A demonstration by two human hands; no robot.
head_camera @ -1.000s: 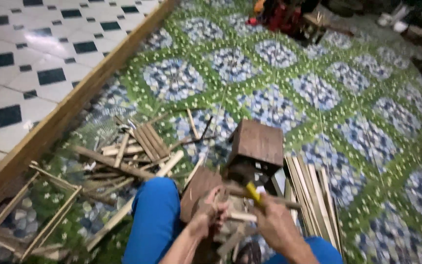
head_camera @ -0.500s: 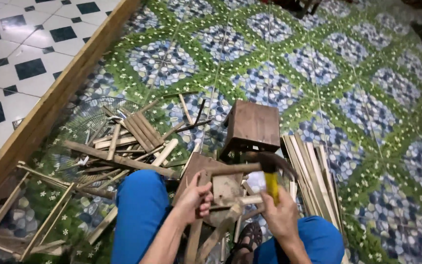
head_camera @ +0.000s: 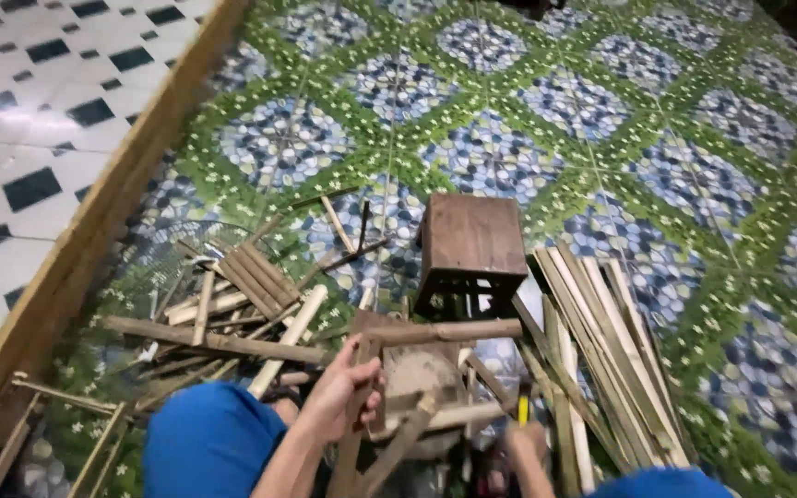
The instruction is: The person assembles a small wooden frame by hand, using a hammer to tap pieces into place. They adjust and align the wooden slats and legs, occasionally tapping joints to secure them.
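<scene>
My left hand (head_camera: 341, 397) grips an upright slat of a small frame of bamboo sticks (head_camera: 417, 383) held between my knees in blue trousers. A thick bamboo bar (head_camera: 445, 330) runs across the top of the frame. My right hand (head_camera: 525, 444) sits low at the bottom edge, closed around a tool with a yellow part (head_camera: 522, 410); the rest of the tool is hidden. A small dark wooden stool (head_camera: 470, 242) stands just beyond the frame.
A row of long bamboo slats (head_camera: 601, 341) lies on the right. A loose pile of sticks and short slats (head_camera: 232, 304) lies on the left on the green and blue patterned floor. A long wooden beam (head_camera: 113, 212) borders the black-and-white tiles.
My right hand with the tool has dropped from above the frame down to the bottom edge. My left hand has stayed on the frame. The view has tilted slightly downward.
</scene>
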